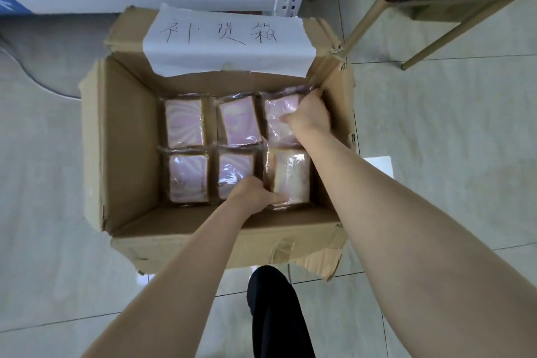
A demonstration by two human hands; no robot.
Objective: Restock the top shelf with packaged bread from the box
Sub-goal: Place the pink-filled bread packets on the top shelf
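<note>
Bright, even light, glare on the bread wrappers, soft overall blur, wide-angle bending at edges.

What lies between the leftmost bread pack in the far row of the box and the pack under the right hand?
Only the middle bread pack of that row, in clear wrap, as the head view shows.

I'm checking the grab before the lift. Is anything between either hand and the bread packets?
Nothing visible. The right hand grips the far-right packet and the left hand the near-right packet; the box is open above them.
</note>
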